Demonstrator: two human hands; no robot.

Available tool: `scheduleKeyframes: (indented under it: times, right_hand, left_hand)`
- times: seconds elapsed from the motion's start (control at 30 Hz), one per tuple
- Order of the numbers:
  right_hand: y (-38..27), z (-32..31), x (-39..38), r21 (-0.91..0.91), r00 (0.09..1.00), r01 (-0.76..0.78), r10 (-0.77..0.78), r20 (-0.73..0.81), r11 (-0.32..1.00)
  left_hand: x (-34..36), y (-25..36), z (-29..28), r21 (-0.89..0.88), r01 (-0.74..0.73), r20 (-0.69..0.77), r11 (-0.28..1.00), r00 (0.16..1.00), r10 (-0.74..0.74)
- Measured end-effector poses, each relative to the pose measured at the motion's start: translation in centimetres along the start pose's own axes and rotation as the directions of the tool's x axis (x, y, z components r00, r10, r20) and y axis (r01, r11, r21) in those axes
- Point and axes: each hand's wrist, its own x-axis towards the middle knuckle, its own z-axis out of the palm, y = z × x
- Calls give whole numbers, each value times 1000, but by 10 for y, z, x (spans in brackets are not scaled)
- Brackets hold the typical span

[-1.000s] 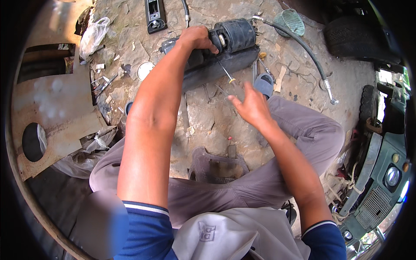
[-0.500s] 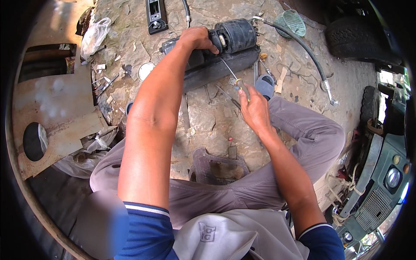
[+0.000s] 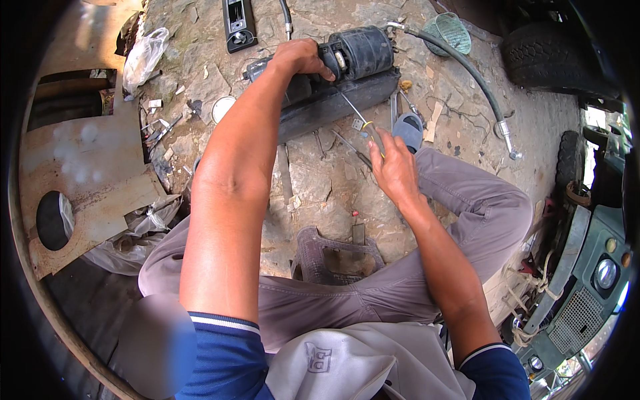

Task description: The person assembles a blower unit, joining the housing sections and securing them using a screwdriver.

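On the ground ahead lies a black blower-like unit (image 3: 367,55) with a round drum end and a long housing. My left hand (image 3: 303,59) is closed over its middle, the thumb pressed against the near side by a gap in the casing. My right hand (image 3: 396,165) is wrapped around the handle of a screwdriver (image 3: 354,109). Its thin shaft slants up and left, and the tip meets the near side of the unit; what it touches there is too small to tell. A second dark-handled tool (image 3: 351,148) lies on the ground just left of my right hand.
A black hose (image 3: 470,73) with metal ends curves off to the right, past a green mesh basket (image 3: 450,35). A black panel (image 3: 240,25) lies beyond the unit. Rusty sheet metal (image 3: 80,153) stands at left, a vehicle front (image 3: 587,287) at right. A grey-blue sandal (image 3: 408,131) sits nearby.
The unit and my left hand have shifted very slightly left. The screwdriver stays at nearly the same spot, while the fingers of my right hand have altered their hold on the handle.
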Motion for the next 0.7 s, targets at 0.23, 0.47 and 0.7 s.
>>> scheduleKeyframes:
  times: [0.23,0.47,0.7]
  right_hand:
    - [4,2,-3,-18,999,38,-39,-12,999]
    - [4,3,-3,-25,999,46,-47,-15,999]
    - [-2,1,-1,12,999,-43,42,26,999]
  left_hand:
    - [-1,1,0,2,-4,-9,1000,1000,4]
    - [3,-2,2,-3,-3,-3,1000,1000,3]
    - [3,-1,2,3,0,7,1000,1000,0]
